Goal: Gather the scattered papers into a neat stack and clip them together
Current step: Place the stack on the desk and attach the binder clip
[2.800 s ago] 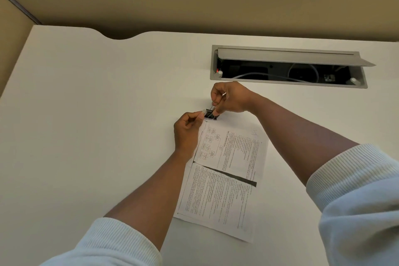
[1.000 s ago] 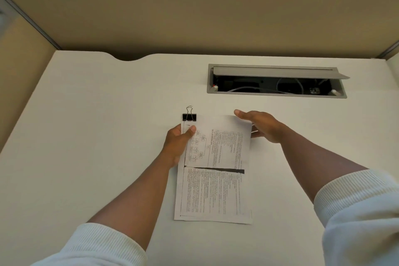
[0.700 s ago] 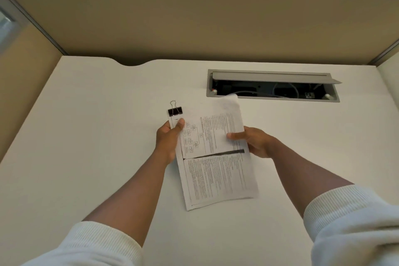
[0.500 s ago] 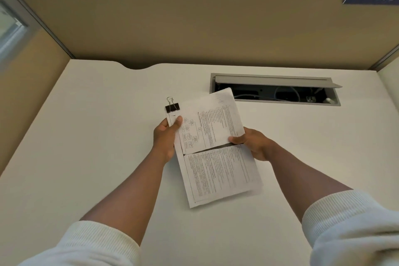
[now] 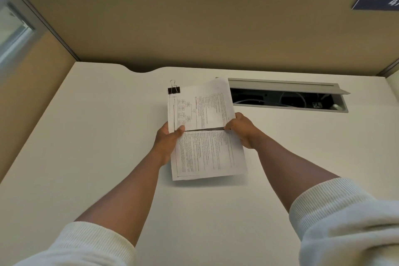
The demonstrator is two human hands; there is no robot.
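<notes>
A stack of printed papers [image 5: 205,134] is held up off the white desk [image 5: 90,136], tilted toward me. A black binder clip [image 5: 173,89] with wire handles grips its top left corner. My left hand [image 5: 167,142] holds the stack's left edge at mid-height, thumb on the front page. My right hand [image 5: 243,128] pinches the right edge at about the same height. A shadow of the stack lies on the desk below it.
An open cable tray [image 5: 287,97] with a raised grey lid is set into the desk at the back right. A tan partition wall [image 5: 205,26] rises behind the desk, with a blue number plate [image 5: 376,0] at top right. Plants show above it.
The clipped stack lay flat on the desk a second ago; both hands have since lifted it. My hands slid down to grip its side edges, and my view has tilted upward.
</notes>
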